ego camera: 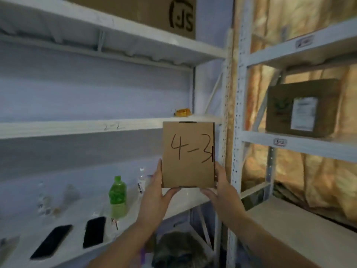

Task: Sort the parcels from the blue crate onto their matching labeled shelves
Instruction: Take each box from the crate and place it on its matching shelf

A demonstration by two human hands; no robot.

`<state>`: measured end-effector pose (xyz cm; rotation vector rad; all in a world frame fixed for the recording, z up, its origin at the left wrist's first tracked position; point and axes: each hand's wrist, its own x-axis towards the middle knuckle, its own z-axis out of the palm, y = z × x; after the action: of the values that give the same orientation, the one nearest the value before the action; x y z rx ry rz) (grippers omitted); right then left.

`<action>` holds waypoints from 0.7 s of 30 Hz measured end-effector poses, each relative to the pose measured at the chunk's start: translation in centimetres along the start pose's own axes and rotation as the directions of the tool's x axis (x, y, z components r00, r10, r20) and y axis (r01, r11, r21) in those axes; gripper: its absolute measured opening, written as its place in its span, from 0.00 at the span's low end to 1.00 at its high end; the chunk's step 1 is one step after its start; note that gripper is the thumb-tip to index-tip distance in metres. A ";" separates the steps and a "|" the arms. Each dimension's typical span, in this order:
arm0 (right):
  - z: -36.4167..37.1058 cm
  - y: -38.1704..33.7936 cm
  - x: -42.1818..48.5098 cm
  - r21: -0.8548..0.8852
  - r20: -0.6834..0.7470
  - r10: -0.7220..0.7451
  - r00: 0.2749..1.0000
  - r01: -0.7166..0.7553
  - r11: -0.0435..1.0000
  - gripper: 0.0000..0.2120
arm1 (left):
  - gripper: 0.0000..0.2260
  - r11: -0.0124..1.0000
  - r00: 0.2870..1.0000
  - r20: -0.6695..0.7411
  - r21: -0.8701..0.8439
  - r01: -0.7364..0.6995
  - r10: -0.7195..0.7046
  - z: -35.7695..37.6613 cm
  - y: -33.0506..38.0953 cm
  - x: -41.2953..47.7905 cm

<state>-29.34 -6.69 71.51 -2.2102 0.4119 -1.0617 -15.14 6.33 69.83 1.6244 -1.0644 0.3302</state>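
Both hands hold one small cardboard box (188, 154) up in front of the shelves. The left hand (154, 192) presses its left side with the thumb curled under the bottom edge, and the right hand (222, 187) clasps the right side and lower corner. The box is in the air, touching no shelf, its face marked "4-3" turned toward the camera.

The grip bears mostly on the lower half, so the top could tip away if either hand slackens.

Just below and to the left, the lower shelf (185, 200) carries a green bottle (117, 198), a clear bottle (141, 178) and two dark phones (51, 241). A dropped box, or an elbow swung low, would likely knock these over.

Behind the box, the middle shelf edge (77, 127) bears a faint handwritten mark that seems to read "2-2", and a small label (279, 142) on the right rack is too blurred to read. Neither clearly matches 4-3, so the main risk is misreading a label and shelving the box in the wrong place.

Farther right, a larger parcel (301, 108) sits on its own shelf; another large carton (154, 12) rests up top. The blue crate is out of view.
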 end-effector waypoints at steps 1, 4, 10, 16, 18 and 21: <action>-1.6 -0.9 0.7 -0.043 -0.040 -0.030 0.999 0.029 0.999 0.38 | 0.38 0.999 1.000 0.004 -0.031 -0.024 0.024 -0.4 1.1 1.5; -6.7 -3.4 2.6 -0.157 -0.106 -0.086 0.991 0.069 0.985 0.36 | 0.28 0.994 0.995 0.020 -0.053 -0.100 0.101 -1.0 5.3 5.6; -14.9 -5.7 5.2 -0.355 -0.235 -0.181 0.955 0.089 0.931 0.34 | 0.29 0.944 0.951 -0.020 -0.113 -0.309 0.309 2.2 13.0 9.8; -20.9 -4.0 4.5 -0.425 -0.301 -0.173 0.938 0.030 0.905 0.31 | 0.36 0.934 0.934 0.042 -0.056 -0.353 0.356 7.3 17.1 10.4; -22.3 -3.3 4.0 -0.444 -0.306 -0.163 0.938 0.011 0.896 0.29 | 0.37 0.937 0.932 0.097 -0.034 -0.347 0.349 8.8 17.8 10.2; -23.2 -2.4 2.9 -0.452 -0.334 -0.159 0.929 -0.010 0.892 0.28 | 0.37 0.952 0.941 0.146 -0.064 -0.299 0.305 10.7 18.4 9.4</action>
<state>-45.61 -16.06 85.60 -2.4352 0.8088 -1.5575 -27.42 -7.18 84.19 1.4665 -1.4359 0.3865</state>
